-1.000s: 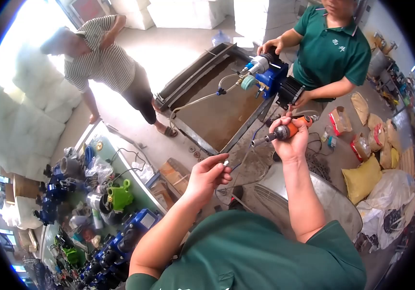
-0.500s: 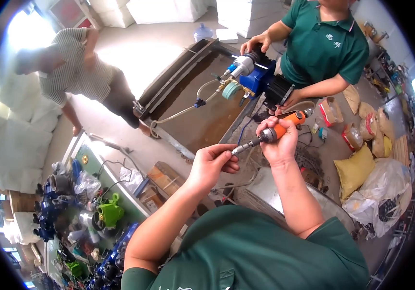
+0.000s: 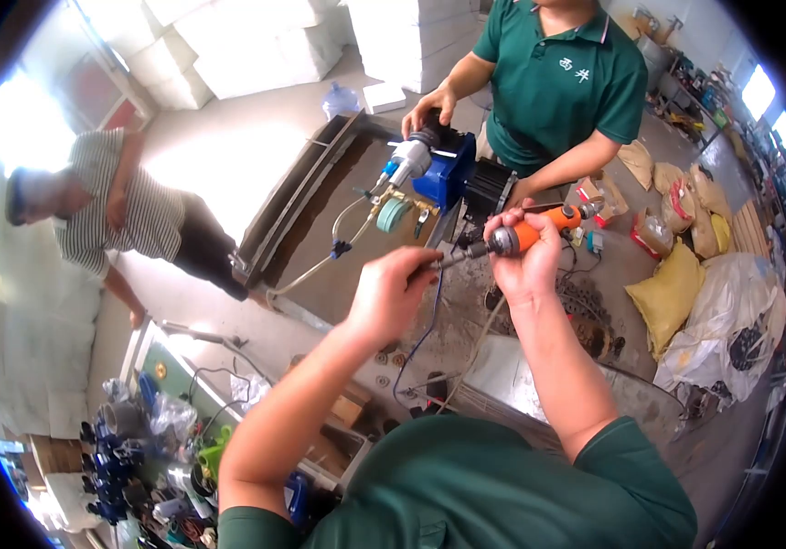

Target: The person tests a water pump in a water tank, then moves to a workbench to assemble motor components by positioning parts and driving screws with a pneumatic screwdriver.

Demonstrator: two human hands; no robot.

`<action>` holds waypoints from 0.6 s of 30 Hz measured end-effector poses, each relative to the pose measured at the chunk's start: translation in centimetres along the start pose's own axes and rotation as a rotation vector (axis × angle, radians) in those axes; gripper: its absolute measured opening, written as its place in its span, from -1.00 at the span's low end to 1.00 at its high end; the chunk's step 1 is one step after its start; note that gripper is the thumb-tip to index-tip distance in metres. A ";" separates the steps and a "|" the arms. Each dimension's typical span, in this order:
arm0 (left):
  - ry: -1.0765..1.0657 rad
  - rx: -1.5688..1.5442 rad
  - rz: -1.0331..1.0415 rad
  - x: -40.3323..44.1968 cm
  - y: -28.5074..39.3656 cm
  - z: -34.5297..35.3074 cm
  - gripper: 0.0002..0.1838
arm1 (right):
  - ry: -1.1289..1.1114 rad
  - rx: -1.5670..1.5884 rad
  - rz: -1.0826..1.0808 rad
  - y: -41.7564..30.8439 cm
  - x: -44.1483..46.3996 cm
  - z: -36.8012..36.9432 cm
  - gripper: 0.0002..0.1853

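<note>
My right hand (image 3: pixel 525 256) is wrapped round an orange power tool (image 3: pixel 548 228), whose metal shaft points left. At the tip of that shaft, my left hand (image 3: pixel 391 291) has its fingers pinched together; whatever small part lies between them is hidden. Beyond both hands, a blue pump with a black motor (image 3: pixel 448 174) is held by a co-worker in a green shirt (image 3: pixel 562 78), one hand on each end. A round teal-rimmed gauge (image 3: pixel 394 216) and a clear hose hang from the pump's fittings.
A metal-framed water tank (image 3: pixel 306 252) lies under the pump. Someone in a striped shirt (image 3: pixel 128 206) leans on a cluttered green bench (image 3: pixel 169 361) at the left. At the right are a yellow sack (image 3: pixel 663 297) and a white plastic bag (image 3: pixel 731 316). A metal sheet (image 3: pixel 512 375) lies below my hands.
My left hand has come up to the tool's tip and now closes round it. The whole view has shifted, with the tank, pump and co-worker appearing further left.
</note>
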State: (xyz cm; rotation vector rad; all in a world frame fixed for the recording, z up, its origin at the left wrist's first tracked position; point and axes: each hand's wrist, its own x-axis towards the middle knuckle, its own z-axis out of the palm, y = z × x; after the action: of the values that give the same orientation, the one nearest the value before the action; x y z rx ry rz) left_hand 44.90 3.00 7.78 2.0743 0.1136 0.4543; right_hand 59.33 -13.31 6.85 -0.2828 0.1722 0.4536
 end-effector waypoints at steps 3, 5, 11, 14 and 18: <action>-0.124 0.268 0.159 6.9 0.2 -0.5 -0.76 | -0.036 0.000 -0.123 -1.3 4.4 0.2 -0.73; -0.220 0.378 0.201 11.6 -0.1 -0.2 -0.76 | -0.033 0.014 -0.227 -2.0 7.0 0.9 -0.65; -0.325 0.609 0.274 23.0 -3.8 3.3 -0.68 | -0.023 -0.012 -0.453 -3.1 15.0 1.8 -0.62; -0.480 0.732 0.090 25.9 -3.2 4.2 -0.53 | -0.021 -0.079 -0.531 -2.7 19.2 0.7 -0.53; -0.642 0.841 0.082 29.7 -7.0 5.8 -0.44 | -0.004 -0.190 -0.606 -1.5 22.1 0.5 -0.47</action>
State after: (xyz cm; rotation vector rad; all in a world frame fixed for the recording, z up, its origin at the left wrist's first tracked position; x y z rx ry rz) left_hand 75.20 9.74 7.31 2.9509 -0.2002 -0.2968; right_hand 79.62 -5.47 2.73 -0.5001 0.0332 -0.1319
